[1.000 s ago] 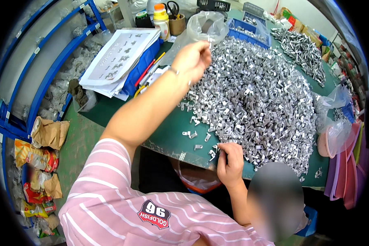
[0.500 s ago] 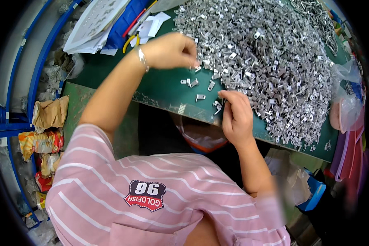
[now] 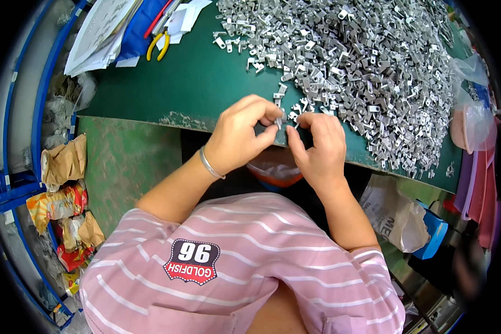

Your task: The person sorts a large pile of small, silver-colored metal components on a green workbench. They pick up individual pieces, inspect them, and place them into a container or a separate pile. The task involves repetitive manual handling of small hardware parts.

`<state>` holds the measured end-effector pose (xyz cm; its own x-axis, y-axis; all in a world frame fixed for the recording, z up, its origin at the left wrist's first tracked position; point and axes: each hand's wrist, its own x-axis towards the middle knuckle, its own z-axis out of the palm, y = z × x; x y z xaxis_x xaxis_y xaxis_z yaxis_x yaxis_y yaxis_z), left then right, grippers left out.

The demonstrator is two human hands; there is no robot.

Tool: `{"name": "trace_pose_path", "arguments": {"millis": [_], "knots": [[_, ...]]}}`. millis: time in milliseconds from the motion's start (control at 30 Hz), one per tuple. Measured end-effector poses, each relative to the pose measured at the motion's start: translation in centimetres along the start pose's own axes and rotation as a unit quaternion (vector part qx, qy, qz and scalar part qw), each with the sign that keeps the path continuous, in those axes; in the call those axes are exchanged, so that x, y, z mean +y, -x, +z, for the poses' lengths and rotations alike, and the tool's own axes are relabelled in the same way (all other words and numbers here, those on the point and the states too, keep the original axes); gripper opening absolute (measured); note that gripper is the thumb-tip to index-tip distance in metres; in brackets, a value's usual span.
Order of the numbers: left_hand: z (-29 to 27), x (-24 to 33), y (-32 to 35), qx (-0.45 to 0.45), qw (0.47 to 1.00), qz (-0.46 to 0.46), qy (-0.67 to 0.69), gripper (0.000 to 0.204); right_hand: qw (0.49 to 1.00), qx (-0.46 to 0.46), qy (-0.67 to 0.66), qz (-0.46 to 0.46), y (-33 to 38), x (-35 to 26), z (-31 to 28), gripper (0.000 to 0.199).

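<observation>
Over the table's front edge my left hand (image 3: 244, 132) pinches a small metal bracket (image 3: 279, 121) between thumb and fingertips. Just to its right, my right hand (image 3: 322, 146) is also closed in a pinch, with a thin metal bracket (image 3: 296, 125) at its fingertips. The two hands are close but apart. A huge pile of small silvery bent brackets (image 3: 367, 72), each with a hole, covers the right of the table. Some loose brackets lie directly beyond my fingertips at the pile's near edge.
The green table (image 3: 189, 89) has a worn front edge. Yellow-handled pliers (image 3: 158, 46), papers (image 3: 97, 33) and a blue folder or bin (image 3: 136, 36) lie at the far left. Below the edge sits an orange-rimmed bag or container (image 3: 278, 177). Blue shelving (image 3: 44, 106) stands left.
My left hand has come from the pile's left edge back toward me, beside my right hand. My right hand stays near the table edge. The whole view has shifted slightly.
</observation>
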<state>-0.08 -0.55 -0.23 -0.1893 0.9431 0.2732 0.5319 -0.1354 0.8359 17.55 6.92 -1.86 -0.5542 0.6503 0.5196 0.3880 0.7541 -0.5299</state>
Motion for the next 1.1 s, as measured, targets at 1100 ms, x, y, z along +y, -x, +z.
{"name": "trace_pose_path", "arguments": {"millis": [1100], "knots": [[-0.8,0.4,0.7,-0.108,0.989,0.017,0.099,0.013,0.973,-0.023,-0.225,0.054,-0.1,1.3,-2.4,0.017]]}}
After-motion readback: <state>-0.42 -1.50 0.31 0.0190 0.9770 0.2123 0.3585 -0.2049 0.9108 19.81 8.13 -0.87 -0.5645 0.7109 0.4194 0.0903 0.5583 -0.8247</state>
